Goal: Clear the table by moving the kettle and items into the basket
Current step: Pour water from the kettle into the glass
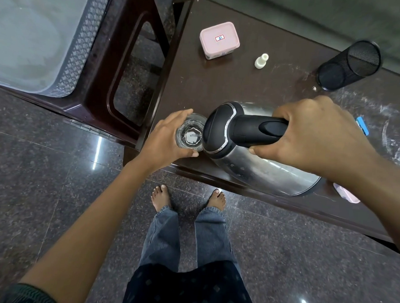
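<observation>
- The right hand [319,136] was wrapped tight round the black handle of the kettle [258,154], and the kettle was tipped hard over, lid end pointing to nine o'clock.
- The left hand [169,138] was curled round a clear glass [190,135] at the near left corner of the bench [231,84], fingers closed on its wall.
- The kettle's top sat just beside the glass rim; it looked to me like a pour, though I could not make out any stream.
- The basket [79,54], a grey lattice-walled one, stood well apart at ten o'clock on a dark stool [120,63], and what I saw of its floor held nothing.
- So by my read, none of the clearing was done: everything was on the bench or in a hand over it.
- A pink lidded box [219,38] waited at twelve o'clock from the kettle, with a small white bottle [260,60] just to its right.
- A black mesh cup [349,65] lay on its side at one o'clock.
- A blue item [361,125] at three o'clock and a pink item [346,194] at four o'clock peeked out past the right wrist; I could not tell what either was.
- Left to do, I judged: kettle upright and across to the basket, then the glass, then the smaller things one by one.
</observation>
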{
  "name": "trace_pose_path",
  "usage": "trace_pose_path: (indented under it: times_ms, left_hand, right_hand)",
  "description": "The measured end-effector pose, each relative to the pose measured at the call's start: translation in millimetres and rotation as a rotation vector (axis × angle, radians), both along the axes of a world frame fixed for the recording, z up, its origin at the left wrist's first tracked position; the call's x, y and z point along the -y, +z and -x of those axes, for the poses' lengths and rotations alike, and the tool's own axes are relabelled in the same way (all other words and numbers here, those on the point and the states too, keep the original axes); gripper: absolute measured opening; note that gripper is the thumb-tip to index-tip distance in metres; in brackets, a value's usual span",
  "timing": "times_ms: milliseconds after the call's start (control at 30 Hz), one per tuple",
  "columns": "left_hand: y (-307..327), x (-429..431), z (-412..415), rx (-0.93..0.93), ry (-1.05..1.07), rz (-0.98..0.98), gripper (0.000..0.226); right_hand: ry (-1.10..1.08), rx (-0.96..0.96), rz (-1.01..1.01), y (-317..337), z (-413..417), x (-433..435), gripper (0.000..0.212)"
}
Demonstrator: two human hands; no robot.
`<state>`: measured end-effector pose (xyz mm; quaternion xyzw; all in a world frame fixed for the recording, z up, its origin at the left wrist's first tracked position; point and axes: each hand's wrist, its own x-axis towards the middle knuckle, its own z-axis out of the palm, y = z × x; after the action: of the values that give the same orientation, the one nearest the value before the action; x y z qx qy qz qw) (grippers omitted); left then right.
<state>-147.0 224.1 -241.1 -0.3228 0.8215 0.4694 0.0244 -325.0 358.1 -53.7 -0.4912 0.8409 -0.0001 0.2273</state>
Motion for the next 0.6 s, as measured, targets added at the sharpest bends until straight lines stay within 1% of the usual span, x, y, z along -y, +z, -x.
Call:
trace_pose_path:
  times_ms: [100,600]
  left_hand:
    - [-0.8,-0.3,-0.3,0.002,0.008,-0.013,0.103]
    - [-0.1,-1.0,-0.2,0.011,0.011,-0.004,0.102]
  right_hand:
    - [0.012,0.0,-0.006,-0.2,0.2,0.4,0.031]
    - [0.011,0.008,-0.016,0.7,1.1,0.5,0.033]
